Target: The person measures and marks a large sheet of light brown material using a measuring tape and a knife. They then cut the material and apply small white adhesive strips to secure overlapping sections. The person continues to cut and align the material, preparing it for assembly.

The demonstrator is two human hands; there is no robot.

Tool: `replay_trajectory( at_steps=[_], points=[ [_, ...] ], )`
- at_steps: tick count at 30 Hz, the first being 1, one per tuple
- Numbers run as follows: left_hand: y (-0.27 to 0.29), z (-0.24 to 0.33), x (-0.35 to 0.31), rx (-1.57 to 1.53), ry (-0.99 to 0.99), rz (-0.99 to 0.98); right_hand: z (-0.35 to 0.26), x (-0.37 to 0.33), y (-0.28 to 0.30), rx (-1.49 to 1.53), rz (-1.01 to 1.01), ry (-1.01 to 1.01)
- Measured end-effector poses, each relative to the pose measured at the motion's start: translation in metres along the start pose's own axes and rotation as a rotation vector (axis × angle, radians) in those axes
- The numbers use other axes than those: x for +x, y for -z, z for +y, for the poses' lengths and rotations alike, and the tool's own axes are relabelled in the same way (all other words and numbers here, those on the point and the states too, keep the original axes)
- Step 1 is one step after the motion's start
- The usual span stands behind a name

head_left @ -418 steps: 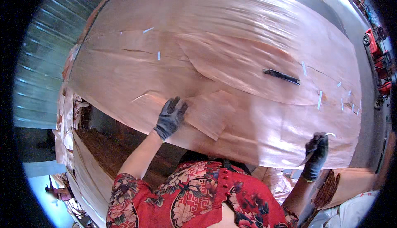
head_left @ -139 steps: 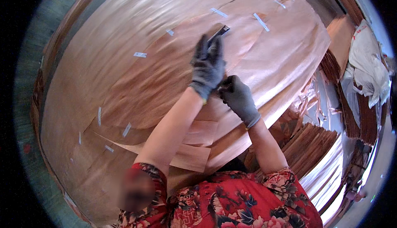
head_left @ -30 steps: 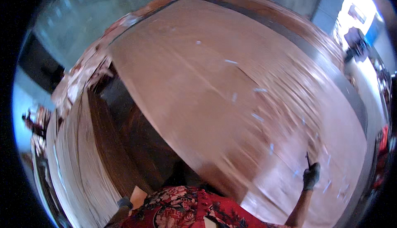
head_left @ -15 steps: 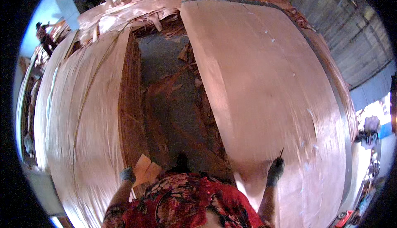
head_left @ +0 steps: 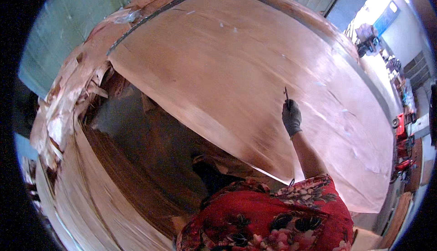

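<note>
My right hand (head_left: pixel 292 118), in a grey glove, is closed round a slim dark hand tool (head_left: pixel 286 93) with a narrow tip pointing away from me. Its exact kind is too small to make out. The hand is over a broad, pale brown wood veneer sheet (head_left: pixel 214 64), which spreads across the middle and right. Whether the tool touches the sheet I cannot tell. My left hand is out of view.
To the lower left lies another veneer stack (head_left: pixel 91 201), with a dark floor gap (head_left: pixel 136 119) between. Torn veneer scraps (head_left: pixel 59 123) heap at the far left. Red machinery (head_left: pixel 400 125) and a wrapped machine part (head_left: pixel 368 39) stand beyond the right edge.
The view has turned right, toward the large sheet. My right hand has reached farther out over it with the tool. My left hand, beside small veneer pieces before, has left the view.
</note>
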State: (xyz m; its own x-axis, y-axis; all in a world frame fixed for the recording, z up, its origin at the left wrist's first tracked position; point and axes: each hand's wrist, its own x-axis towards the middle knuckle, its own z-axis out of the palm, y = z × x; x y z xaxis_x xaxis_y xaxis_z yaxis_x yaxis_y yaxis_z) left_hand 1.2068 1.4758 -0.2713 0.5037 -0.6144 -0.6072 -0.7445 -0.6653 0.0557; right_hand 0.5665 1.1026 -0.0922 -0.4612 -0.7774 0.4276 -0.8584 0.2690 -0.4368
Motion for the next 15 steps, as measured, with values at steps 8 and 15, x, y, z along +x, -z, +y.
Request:
replay_trajectory(
  at_steps=[8, 15],
  points=[
    [0.195, 0.086, 0.151, 0.089, -0.038, 0.09, -0.136, 0.066, -0.139, -0.182, -0.082, -0.091],
    [0.315, 0.161, 0.29, 0.211, -0.157, 0.181, -0.141, 0.072, -0.138, -0.254, -0.102, -0.075]
  ],
)
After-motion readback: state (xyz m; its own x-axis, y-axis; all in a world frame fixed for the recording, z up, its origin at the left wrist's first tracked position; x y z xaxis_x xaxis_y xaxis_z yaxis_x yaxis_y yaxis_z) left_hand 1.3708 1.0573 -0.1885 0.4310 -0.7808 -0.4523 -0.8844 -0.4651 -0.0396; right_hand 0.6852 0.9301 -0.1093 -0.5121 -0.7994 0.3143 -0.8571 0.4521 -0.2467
